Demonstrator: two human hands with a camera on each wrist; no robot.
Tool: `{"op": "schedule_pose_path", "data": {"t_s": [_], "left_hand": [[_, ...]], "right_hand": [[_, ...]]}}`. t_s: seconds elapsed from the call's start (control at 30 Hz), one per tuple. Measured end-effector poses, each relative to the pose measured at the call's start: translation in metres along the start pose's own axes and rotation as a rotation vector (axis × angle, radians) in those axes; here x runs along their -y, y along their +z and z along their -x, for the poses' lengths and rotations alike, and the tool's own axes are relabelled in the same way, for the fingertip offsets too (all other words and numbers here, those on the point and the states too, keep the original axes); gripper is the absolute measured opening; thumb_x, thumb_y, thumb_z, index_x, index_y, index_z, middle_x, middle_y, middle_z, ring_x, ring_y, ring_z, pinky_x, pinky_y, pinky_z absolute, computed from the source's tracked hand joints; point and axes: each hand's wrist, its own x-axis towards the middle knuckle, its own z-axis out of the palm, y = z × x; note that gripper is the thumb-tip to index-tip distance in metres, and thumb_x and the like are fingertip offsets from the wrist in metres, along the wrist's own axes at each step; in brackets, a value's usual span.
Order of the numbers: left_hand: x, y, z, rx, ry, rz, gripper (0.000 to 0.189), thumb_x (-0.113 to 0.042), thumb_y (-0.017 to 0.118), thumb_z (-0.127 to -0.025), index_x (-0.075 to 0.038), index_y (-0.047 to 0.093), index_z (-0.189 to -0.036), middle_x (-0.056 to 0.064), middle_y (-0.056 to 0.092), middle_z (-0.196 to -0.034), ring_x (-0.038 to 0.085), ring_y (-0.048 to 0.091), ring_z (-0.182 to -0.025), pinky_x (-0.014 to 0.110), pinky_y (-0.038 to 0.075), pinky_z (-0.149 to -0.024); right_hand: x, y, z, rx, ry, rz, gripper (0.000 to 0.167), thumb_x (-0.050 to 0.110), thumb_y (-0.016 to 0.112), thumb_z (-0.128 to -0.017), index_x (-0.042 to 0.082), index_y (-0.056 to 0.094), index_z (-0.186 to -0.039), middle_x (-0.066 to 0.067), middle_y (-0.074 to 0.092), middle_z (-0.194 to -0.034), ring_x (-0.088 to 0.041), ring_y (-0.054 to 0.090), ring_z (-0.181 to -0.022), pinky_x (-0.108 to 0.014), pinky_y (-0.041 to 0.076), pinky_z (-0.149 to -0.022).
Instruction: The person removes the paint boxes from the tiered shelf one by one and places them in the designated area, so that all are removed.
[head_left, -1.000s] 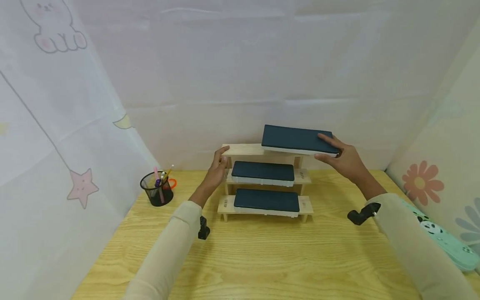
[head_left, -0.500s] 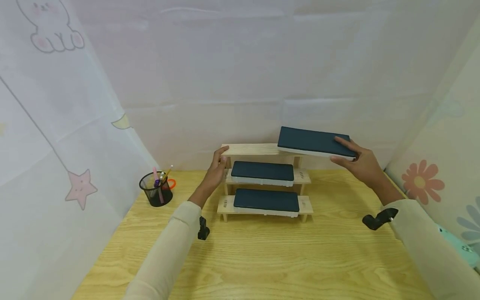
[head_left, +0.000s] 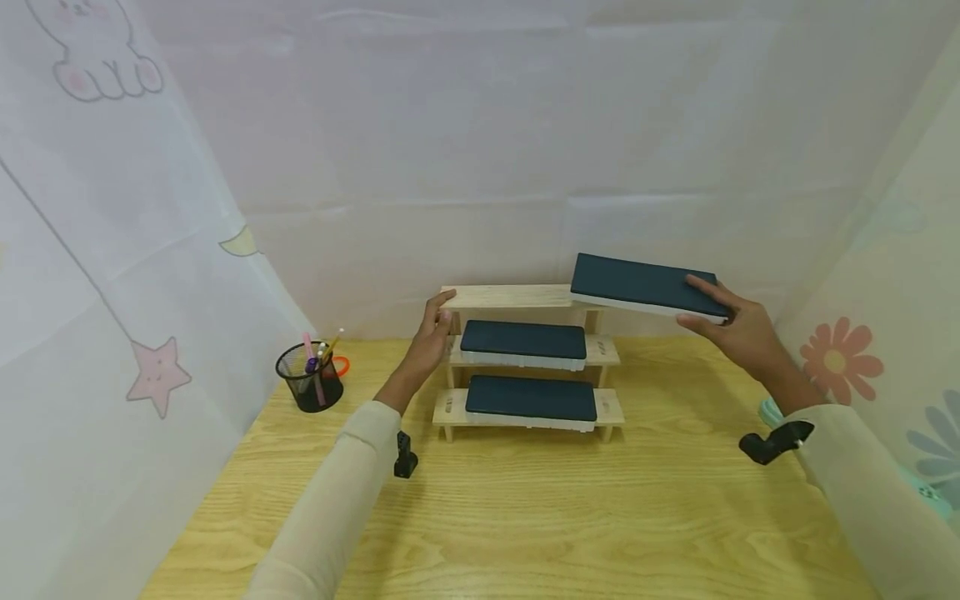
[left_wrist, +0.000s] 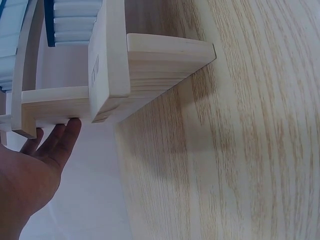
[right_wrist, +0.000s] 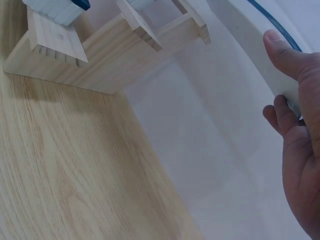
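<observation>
My right hand grips the right end of a long flat white box with a dark blue lid, thumb in front and fingers over it. The box is tilted, and its left end overlaps the right end of the top tier in the head view. My left hand holds the top left corner of a three-tier wooden stand; the left wrist view shows straight fingers against its side panel. Similar dark-lidded boxes lie on the middle tier and on the bottom tier.
A black mesh pen holder with pens and orange-handled scissors stands left of the stand. A mint-green case lies at the right, partly behind my sleeve. Patterned cloth walls enclose the wooden table.
My right hand has carried the held box to the right, uncovering more of the top tier. My left hand stays at the stand's corner.
</observation>
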Motion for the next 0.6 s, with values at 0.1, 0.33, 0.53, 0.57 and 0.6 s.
{"op": "schedule_pose_path", "data": {"t_s": [0.1, 0.33, 0.53, 0.57, 0.6], "left_hand": [[0.004, 0.0, -0.002, -0.004, 0.008, 0.005, 0.056, -0.043, 0.026, -0.109, -0.023, 0.016, -0.161, 0.029, 0.021, -0.152, 0.051, 0.029, -0.137, 0.068, 0.029, -0.102], [0.002, 0.002, -0.002, 0.001, 0.017, -0.002, 0.056, -0.039, 0.027, -0.11, -0.019, 0.016, -0.161, 0.029, 0.023, -0.152, 0.05, 0.028, -0.137, 0.068, 0.028, -0.103], [0.011, 0.001, -0.005, -0.011, 0.022, 0.01, 0.051, -0.031, 0.027, -0.112, -0.021, 0.017, -0.161, 0.032, 0.028, -0.145, 0.053, 0.033, -0.13, 0.067, 0.03, -0.099], [0.014, 0.001, -0.007, -0.017, 0.03, 0.009, 0.05, -0.029, 0.027, -0.112, -0.022, 0.017, -0.161, 0.032, 0.028, -0.144, 0.052, 0.035, -0.128, 0.066, 0.03, -0.097], [0.017, 0.001, -0.008, -0.022, 0.037, 0.003, 0.049, -0.028, 0.026, -0.112, -0.023, 0.017, -0.161, 0.032, 0.029, -0.142, 0.051, 0.036, -0.125, 0.065, 0.031, -0.095]], "right_hand": [[-0.004, -0.002, 0.001, -0.002, 0.017, 0.003, 0.071, 0.03, 0.072, -0.096, 0.036, 0.035, -0.157, -0.012, 0.013, -0.165, -0.016, 0.029, -0.035, -0.036, 0.034, -0.04], [-0.01, -0.006, 0.008, -0.013, 0.04, 0.049, 0.072, 0.033, 0.072, -0.096, 0.038, 0.034, -0.157, -0.015, 0.014, -0.164, -0.016, 0.032, -0.037, -0.036, 0.035, -0.042], [-0.017, -0.01, 0.011, -0.019, 0.039, 0.063, 0.072, 0.034, 0.072, -0.095, 0.039, 0.034, -0.156, -0.015, 0.014, -0.164, -0.017, 0.035, -0.038, -0.036, 0.035, -0.043], [-0.018, -0.011, 0.012, -0.018, 0.043, 0.064, 0.072, 0.034, 0.071, -0.096, 0.04, 0.034, -0.156, -0.015, 0.014, -0.165, -0.018, 0.035, -0.038, -0.037, 0.035, -0.043], [-0.019, -0.012, 0.012, -0.018, 0.047, 0.069, 0.072, 0.035, 0.071, -0.096, 0.04, 0.033, -0.156, -0.015, 0.014, -0.165, -0.018, 0.034, -0.038, -0.037, 0.036, -0.043]]}}
